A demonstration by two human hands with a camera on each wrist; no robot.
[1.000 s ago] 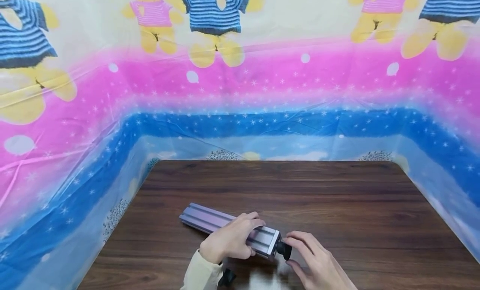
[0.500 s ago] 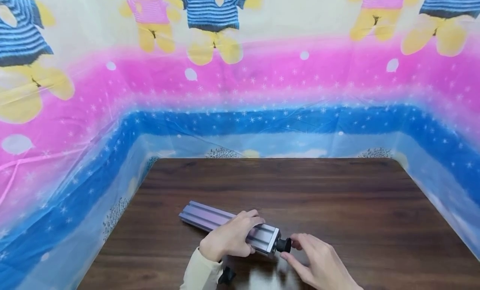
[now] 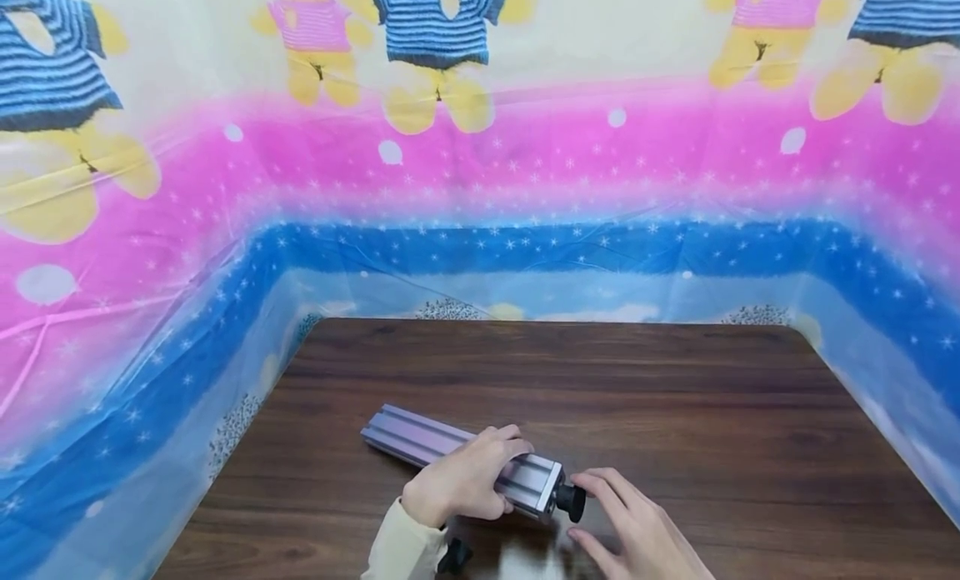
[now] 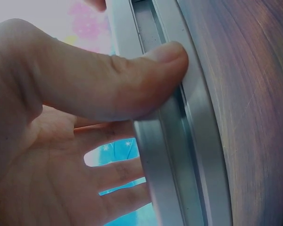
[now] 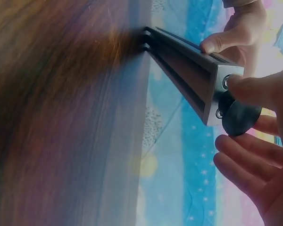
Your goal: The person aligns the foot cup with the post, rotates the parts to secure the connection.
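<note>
Left hand [image 3: 461, 486] grips the rail [image 3: 457, 457]; right hand [image 3: 637, 530] pinches the knob [image 3: 570, 501] at its end and may cross-thread it if tilted.

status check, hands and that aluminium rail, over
Left hand grips aluminium rail on table. Right hand fingers at black knob on rail's end. Nothing in the way.
</note>
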